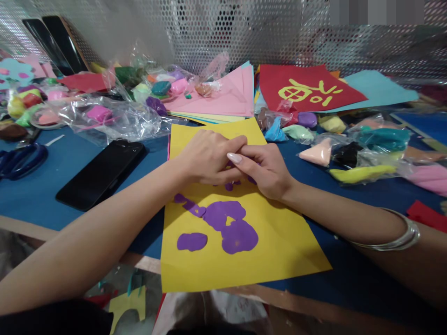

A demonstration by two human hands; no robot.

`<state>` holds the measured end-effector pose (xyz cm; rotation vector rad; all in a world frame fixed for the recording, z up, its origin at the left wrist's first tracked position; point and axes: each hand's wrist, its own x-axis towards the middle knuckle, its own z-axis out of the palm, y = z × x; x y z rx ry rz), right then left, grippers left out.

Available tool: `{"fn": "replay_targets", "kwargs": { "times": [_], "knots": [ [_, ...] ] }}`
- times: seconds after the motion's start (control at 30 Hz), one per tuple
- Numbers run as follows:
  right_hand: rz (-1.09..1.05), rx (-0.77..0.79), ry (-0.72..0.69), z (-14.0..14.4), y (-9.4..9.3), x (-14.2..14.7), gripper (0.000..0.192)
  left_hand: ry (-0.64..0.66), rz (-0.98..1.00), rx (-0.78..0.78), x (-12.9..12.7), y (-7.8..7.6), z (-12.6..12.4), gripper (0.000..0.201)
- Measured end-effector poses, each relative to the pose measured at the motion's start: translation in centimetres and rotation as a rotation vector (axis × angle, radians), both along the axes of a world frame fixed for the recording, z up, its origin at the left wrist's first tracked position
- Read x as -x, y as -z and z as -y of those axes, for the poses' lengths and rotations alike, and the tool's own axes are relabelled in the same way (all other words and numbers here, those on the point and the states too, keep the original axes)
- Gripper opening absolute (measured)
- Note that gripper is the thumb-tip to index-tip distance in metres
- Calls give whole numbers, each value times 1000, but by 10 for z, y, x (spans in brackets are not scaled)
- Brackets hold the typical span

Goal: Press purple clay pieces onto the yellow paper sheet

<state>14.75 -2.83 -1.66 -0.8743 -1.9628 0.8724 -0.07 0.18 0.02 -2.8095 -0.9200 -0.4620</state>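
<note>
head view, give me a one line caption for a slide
Left hand and right hand meet over yellow paper bearing flat purple shapes, a black phone beside it on the blue table.

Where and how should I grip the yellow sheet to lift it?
I'd pinch the yellow sheet at its near left corner, coming from the near side with the left hand, thumb above and fingers below. That corner appears to overhang the wooden table edge, which should expose its underside, and it's free of purple clay.

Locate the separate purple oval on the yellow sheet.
In the head view, the purple oval lies on the lower left of the yellow sheet, left of the large purple patch and apart from it.
</note>
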Motion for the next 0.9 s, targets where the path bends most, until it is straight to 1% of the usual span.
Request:
{"fn": "replay_targets", "kwargs": {
  "times": [0.2, 0.47, 0.6, 0.8, 0.9],
  "knots": [
    [11, 11, 3, -1, -1, 0, 40, 3, -17, -2, 0, -1, 0, 31],
    [58, -75, 19, -4, 3, 1, 37, -50, -95, -5, 0, -1, -1, 28],
    [71, -100, 26, -4, 4, 1, 37, -58, -108, 23, 1, -1, 0, 25],
    [62, -99, 18, -5, 4, 1, 38, -73, -101, 41, 1, 0, 0, 25],
    [67, -93, 17, -5, 4, 1, 38, -81, -104, 75, 0, -1, 0, 25]
  ]
}}
